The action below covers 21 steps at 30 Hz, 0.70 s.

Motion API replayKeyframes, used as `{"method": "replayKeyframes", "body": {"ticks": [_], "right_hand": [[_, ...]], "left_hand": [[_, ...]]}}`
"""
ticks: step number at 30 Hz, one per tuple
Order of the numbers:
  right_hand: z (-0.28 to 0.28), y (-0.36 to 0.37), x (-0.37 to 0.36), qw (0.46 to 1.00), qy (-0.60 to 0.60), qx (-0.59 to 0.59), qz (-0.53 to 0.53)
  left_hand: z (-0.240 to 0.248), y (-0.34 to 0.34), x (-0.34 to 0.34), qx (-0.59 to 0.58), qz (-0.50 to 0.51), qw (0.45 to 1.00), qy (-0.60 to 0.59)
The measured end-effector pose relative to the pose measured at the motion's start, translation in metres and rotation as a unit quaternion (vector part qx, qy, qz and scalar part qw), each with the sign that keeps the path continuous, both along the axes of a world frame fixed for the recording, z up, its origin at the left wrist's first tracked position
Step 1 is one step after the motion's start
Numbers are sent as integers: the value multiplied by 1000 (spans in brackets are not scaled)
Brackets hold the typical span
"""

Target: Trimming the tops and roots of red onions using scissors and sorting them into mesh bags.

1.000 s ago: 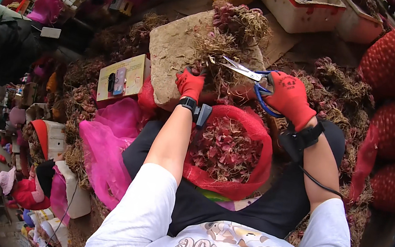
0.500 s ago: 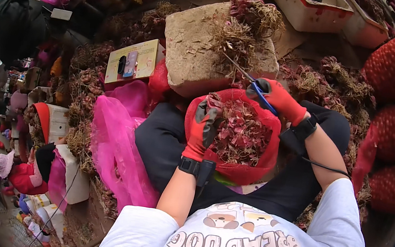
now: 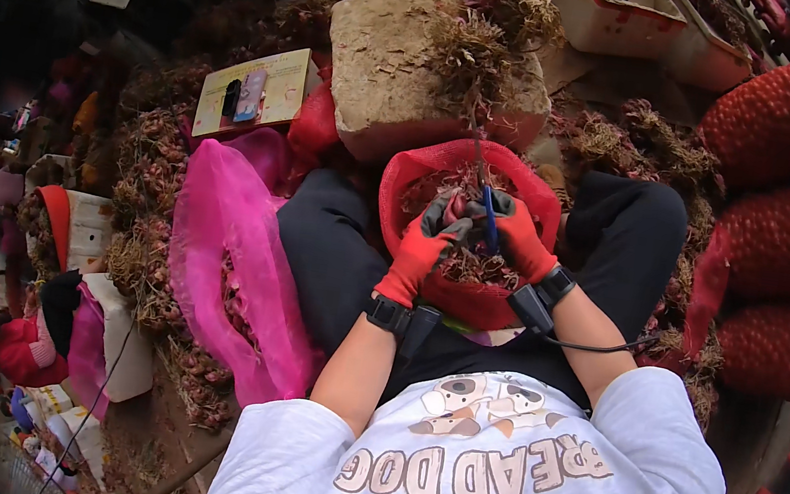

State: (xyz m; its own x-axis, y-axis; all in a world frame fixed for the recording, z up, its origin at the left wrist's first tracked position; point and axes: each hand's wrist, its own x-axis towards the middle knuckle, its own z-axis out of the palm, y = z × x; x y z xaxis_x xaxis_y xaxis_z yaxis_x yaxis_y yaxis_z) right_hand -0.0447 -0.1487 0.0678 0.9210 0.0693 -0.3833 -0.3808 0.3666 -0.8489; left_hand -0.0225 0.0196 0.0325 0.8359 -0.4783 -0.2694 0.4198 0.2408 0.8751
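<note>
the person's left hand (image 3: 435, 233) closes around a reddish bulb (image 3: 456, 206), while the right hand (image 3: 514, 232) grasps blue-handled scissors (image 3: 488, 215) whose blades point toward twelve o'clock; how far they part cannot be told. both hands are close together over the mouth of a red mesh bag (image 3: 544, 182) holding dry reddish scraps (image 3: 473, 270). at eleven o'clock sits a rough block (image 3: 379, 73), bearing tangled dry stems (image 3: 489, 43) at twelve; pink mesh (image 3: 237, 260) lies at eight. the step in hand looks like trimming the bulb, and the next move seems to call for a steady left grip clear of the blades
</note>
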Motion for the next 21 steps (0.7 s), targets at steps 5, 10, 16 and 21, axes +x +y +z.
{"method": "replayKeyframes", "body": {"ticks": [5,10,16,21], "right_hand": [[-14,-11,5,978,-116,-174,-6],[-21,-8,8,969,-134,-203,-34],[-18,7,12,913,-161,-373,-34],[-46,-2,10,924,-86,-373,-17]], "left_hand": [[-8,-11,-2,52,23,995,-84],[-4,-6,-3,373,8,882,-288],[-11,-2,-5,386,39,874,-294],[-16,-8,0,-11,89,995,-49]]}}
